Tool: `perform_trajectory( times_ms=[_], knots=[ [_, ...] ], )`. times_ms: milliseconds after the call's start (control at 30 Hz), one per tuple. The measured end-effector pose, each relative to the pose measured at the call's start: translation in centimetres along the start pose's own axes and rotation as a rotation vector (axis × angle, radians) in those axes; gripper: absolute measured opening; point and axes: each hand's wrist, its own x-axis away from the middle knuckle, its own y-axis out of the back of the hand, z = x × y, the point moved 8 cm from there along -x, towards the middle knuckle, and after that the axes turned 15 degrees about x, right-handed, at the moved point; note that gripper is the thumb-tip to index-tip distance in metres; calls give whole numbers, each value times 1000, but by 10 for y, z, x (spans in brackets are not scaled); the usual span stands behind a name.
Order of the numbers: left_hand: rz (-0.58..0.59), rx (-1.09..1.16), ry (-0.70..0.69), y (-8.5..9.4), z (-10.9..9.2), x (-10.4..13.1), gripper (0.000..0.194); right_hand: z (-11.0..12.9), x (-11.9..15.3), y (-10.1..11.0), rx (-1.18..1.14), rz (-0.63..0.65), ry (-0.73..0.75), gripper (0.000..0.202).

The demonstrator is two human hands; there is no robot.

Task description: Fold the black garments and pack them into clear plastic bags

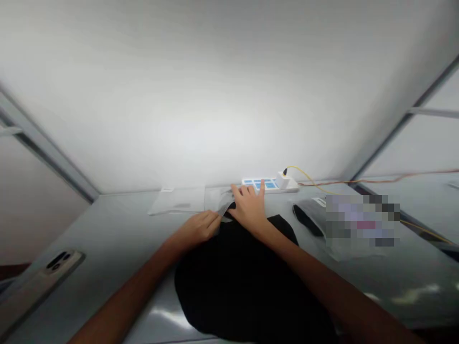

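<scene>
Black, matte cloth (244, 286), one broad piece with a rounded outline, lies on the smooth grey table (125, 229) beneath my two forearms. I have my left hand (204, 227) closed on thin clear plastic (224, 205); my right hand (249, 205) is open, fingers spread, at the cloth's far end. I count one flat, see-through bag (177, 200) to the left, one filled bag (315, 217) to the right, one white power strip (265, 185) bearing one boxy plug (282, 180), one thin yellow cable (304, 173) and one round-cornered phone (39, 291).
</scene>
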Motion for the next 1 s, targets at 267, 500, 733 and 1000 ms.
perform_trajectory(
  times_ms=[267,500,733,1000],
  knots=[
    [-26,-37,1,7,8,7,35,-7,13,-10,-306,23,463,54],
    [1,0,-18,2,-6,0,26,-53,7,-48,-277,98,75,65],
    [-74,36,40,10,-1,-1,24,-63,13,-40,-480,179,245,69],
    [-142,93,171,32,7,-8,28,-44,38,-32,-701,324,214,89]
  ],
)
